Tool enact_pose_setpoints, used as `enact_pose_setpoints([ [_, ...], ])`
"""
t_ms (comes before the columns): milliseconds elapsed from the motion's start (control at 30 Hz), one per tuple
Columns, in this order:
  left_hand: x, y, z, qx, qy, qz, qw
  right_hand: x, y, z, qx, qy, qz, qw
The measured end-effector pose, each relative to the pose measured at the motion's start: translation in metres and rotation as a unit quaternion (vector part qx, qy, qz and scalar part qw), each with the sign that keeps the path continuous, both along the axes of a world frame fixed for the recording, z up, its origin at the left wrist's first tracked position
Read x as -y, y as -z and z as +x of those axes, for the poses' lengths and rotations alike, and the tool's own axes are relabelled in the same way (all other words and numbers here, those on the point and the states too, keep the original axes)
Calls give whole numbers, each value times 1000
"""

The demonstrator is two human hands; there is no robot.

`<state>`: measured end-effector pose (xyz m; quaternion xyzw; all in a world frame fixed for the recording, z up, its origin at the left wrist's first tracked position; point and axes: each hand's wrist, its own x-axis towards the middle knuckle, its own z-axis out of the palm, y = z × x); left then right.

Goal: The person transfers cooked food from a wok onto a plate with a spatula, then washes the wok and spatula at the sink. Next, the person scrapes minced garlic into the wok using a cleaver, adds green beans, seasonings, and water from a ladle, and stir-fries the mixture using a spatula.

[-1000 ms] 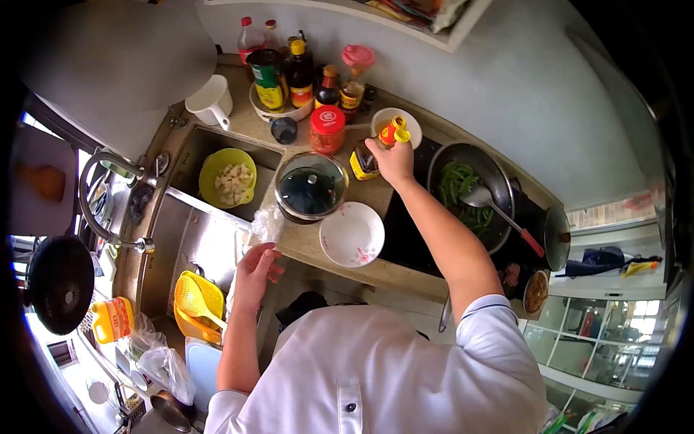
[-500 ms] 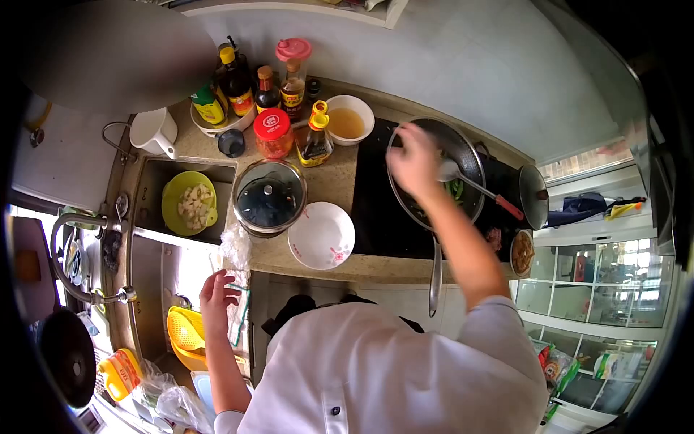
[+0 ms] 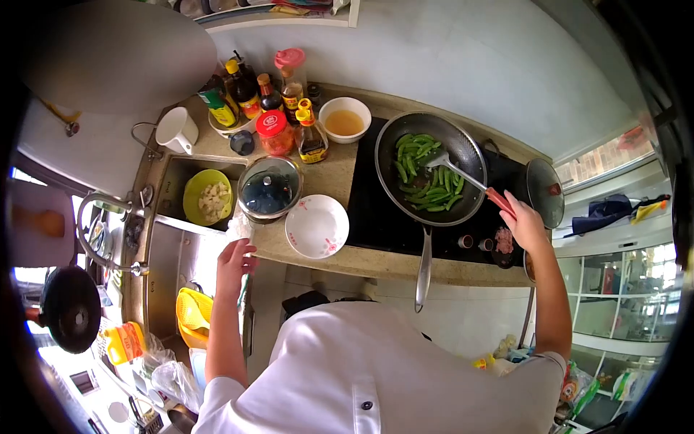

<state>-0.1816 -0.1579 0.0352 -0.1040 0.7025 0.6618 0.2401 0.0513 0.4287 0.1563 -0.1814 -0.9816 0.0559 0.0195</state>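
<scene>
At the right, my right hand (image 3: 526,226) is closed on the red handle of a metal spatula (image 3: 470,178). The spatula's blade rests among green pea pods (image 3: 431,189) in a dark wok (image 3: 387,172). This wok sits on the black cooktop (image 3: 367,206), its metal handle pointing toward me. My left hand (image 3: 236,263) hangs by the counter edge near the sink, fingers loosely extended and apart, with nothing visible in it. Beyond it are a crumpled clear plastic bag (image 3: 240,227) and a glass-lidded pot (image 3: 270,189).
A floral white plate (image 3: 316,226) lies left of the cooktop, with a bowl of yellowish liquid (image 3: 345,121) behind it. Sauce bottles (image 3: 312,141) stand at the back. The sink holds a green colander (image 3: 192,198) with white chunks. Minced meat (image 3: 504,240) is beside the wok.
My right hand has moved from above the wok to the right and now grips the spatula handle. The pea pods in the wok are now in plain view. My left hand stays near the sink.
</scene>
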Motion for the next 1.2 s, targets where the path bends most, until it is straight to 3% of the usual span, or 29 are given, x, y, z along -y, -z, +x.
enact_pose_setpoints([
  [67, -11, 4, 5, 2, 9, -5, 1000, 23, -6, -8, 11, 4, -11, 1000],
  [200, -37, 0, 16, 7, 40, 5, 999, 32, 2, -21, -25, -39, 85, 995],
  [300, -55, -2, 31, 13, 59, 21, 998, 41, -42, -5, -58, -13, 20, 998],
  [333, -58, -1, 38, 23, 72, 35, 996, 43, -61, 5, -84, -15, -81, 993],
  [400, -66, 9, 52, 37, 105, 51, 993, 49, -102, 25, -58, -21, -144, 988],
  [533, -96, 12, 69, 37, 175, 65, 982, 72, -134, 30, 37, -46, -48, 997],
  [800, -98, 6, 67, 21, 175, 88, 980, 69, 9, -13, -133, -20, 102, 986],
  [867, -98, -3, 67, 13, 163, 94, 982, 61, 27, -31, -164, -19, 90, 982],
  [1000, -94, -3, 67, 11, 155, 91, 984, 53, 42, -56, -240, -10, 79, 967],
  [1200, -91, 9, 71, 31, 163, 85, 982, 67, 3, -23, -91, 0, 97, 991],
])
